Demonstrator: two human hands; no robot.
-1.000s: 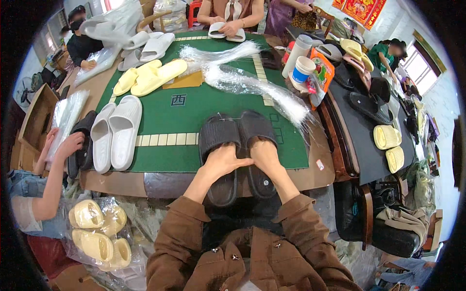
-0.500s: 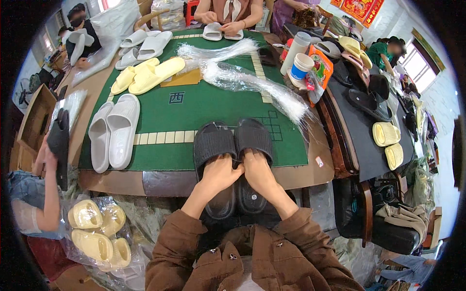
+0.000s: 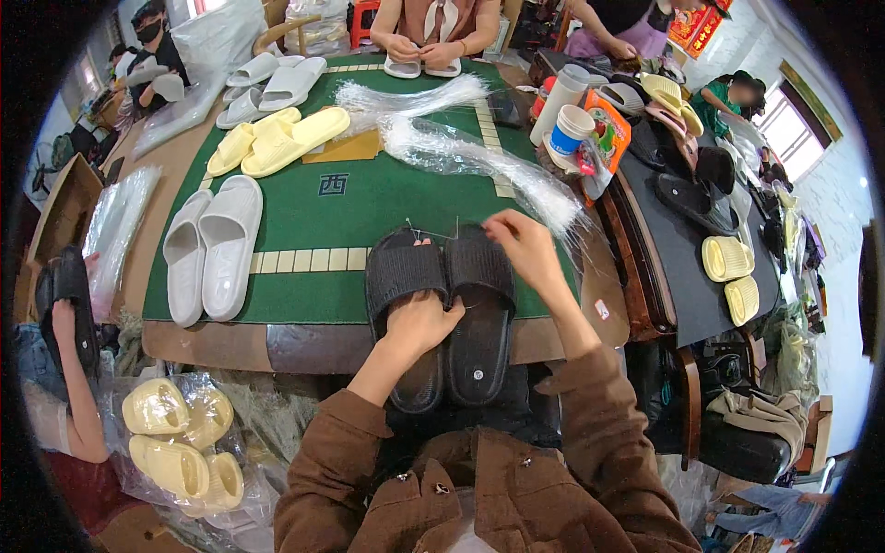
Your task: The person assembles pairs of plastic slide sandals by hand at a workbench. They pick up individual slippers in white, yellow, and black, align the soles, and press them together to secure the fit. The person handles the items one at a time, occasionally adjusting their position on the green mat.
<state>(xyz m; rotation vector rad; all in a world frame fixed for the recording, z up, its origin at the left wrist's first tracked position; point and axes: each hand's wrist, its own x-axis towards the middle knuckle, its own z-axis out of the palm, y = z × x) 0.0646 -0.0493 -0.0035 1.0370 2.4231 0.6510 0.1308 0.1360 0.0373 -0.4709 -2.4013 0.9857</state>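
A pair of black slippers (image 3: 406, 276) lies side by side at the table's near edge, toes away from me. My left hand (image 3: 419, 324) is pushed under the strap of the left slipper; its fingertips show at the toe opening, and its thumb lies against the gap between the two. Thin clear tie strands (image 3: 424, 233) cross between the slippers' toes, with one end standing up. Just beyond the right slipper's toe is my right hand (image 3: 525, 249), its thumb and fingers drawn together; anything between them is too fine to make out.
Grey slippers (image 3: 230, 244) and yellow slippers (image 3: 290, 143) lie on the green mat (image 3: 396, 198). Bundles of clear ties (image 3: 470, 152) stretch across it. Bagged yellow slippers (image 3: 171, 465) are at lower left. A co-worker's hand (image 3: 63, 323) is inside a black slipper at left.
My right hand has come out of the right slipper and moved forward past its toe. My left hand has pushed deeper, with fingertips now showing. The co-worker at left has lowered their black slipper.
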